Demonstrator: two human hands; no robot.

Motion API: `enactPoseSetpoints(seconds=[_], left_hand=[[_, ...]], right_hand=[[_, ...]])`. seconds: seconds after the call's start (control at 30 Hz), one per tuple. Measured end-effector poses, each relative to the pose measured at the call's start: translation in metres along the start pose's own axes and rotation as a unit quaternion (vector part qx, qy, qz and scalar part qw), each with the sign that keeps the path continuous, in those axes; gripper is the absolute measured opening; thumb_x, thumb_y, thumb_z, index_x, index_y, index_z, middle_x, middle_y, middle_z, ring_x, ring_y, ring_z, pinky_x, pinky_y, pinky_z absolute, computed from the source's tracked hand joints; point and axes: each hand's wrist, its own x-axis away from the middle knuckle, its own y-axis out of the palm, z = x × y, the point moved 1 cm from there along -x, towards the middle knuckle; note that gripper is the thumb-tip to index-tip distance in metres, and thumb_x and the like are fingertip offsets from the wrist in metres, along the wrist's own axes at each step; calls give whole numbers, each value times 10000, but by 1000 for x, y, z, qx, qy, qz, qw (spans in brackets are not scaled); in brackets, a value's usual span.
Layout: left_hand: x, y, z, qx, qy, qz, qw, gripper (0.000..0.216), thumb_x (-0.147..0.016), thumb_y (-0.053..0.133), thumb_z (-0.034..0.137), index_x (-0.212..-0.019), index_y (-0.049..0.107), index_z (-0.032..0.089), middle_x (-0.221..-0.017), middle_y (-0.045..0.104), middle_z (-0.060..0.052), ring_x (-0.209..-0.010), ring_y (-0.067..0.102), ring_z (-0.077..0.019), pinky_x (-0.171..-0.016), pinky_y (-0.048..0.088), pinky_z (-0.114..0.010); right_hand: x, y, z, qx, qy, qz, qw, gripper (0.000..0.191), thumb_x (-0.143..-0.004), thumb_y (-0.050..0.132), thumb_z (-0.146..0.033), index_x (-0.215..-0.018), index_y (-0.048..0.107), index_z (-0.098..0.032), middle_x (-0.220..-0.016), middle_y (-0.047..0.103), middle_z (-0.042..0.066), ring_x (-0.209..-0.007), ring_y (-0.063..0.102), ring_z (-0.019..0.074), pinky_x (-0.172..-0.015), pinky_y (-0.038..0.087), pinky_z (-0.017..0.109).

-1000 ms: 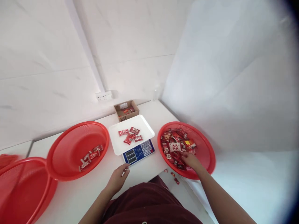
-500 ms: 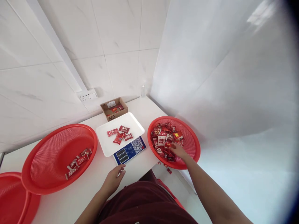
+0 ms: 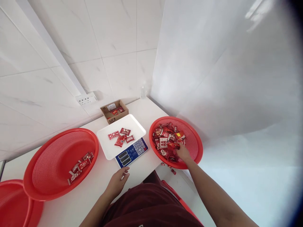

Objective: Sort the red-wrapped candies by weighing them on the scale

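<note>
My right hand [image 3: 183,153] reaches into the right red basket [image 3: 198,148], its fingertips closed on a red candy packet [image 3: 174,146]. Around it lie several wrapped candies [image 3: 163,142], mostly red, some with white or yellow print. Near the table's front edge, my left hand [image 3: 118,180] hovers loosely curled, thumb and fingers apart and holding nothing. Just beyond it is the blue keypad panel of a scale [image 3: 132,153]. On the scale's white tray [image 3: 107,148] lie several red candy packets [image 3: 120,140].
A second red basket [image 3: 47,170] with several wrapped candies stands on the left, overlapping another red basket [image 3: 14,205]. Behind the tray is a small cardboard box [image 3: 115,111] holding red packets. A clear bottle [image 3: 143,91] stands in the corner. Below the right basket, a few packets [image 3: 173,171] lie lower down.
My right hand has shifted slightly within the right basket, the red packet still at its fingertips. My left hand stays near the scale. The view has turned a little.
</note>
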Motion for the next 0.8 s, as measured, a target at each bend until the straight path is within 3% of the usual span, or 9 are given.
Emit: enactPoseSetpoints(seconds=[0.17, 0.27, 0.47, 0.63, 0.8], left_hand=[[1, 2, 0, -4, -5, 0, 1000, 404, -810, 446, 380, -1136, 590, 190, -1051, 676, -74, -933, 620, -191, -848, 462, -320], [1, 4, 1, -10, -1, -3, 1000, 406, -809, 447, 382, -1140, 594, 197, -1052, 677, -70, -931, 621, -188, -842, 465, -313], [0, 5, 7, -26, 3, -15, 1000, 403, -816, 435, 373, -1152, 588, 209, -1061, 673, -60, -929, 619, -177, -840, 465, -300], [1, 5, 4, -25, 6, -10, 1000, 418, -816, 432, 382, -1158, 581, 195, -1065, 670, -72, -928, 618, -182, -845, 461, -305], [2, 7, 0, -29, -1, -14, 999, 435, -815, 427, 386, -1169, 578, 185, -1079, 667, -77, -936, 619, -179, -837, 463, -293]], right_hand=[[5, -8, -1, -29, -47, -5, 998, 615, -781, 514, -234, -1374, 377, -149, -1227, 601, 140, -1060, 591, 246, -848, 442, 331], [12, 2, -14, -9, -90, -56, 994, 502, -790, 533, -280, -1276, 497, -161, -1192, 623, 116, -1031, 603, 215, -834, 443, 298], [18, 24, -35, 32, -120, -90, 988, 491, -606, 709, -189, -1091, 635, -199, -1145, 641, 91, -1049, 580, 242, -809, 424, 281], [10, 10, -24, 49, -79, -53, 994, 380, -763, 561, -209, -1139, 598, -169, -1060, 671, 117, -950, 619, 225, -774, 424, 281], [9, -13, -4, 74, -29, 20, 997, 489, -804, 492, -196, -1289, 479, -139, -1226, 577, 164, -1104, 538, 262, -866, 400, 329]])
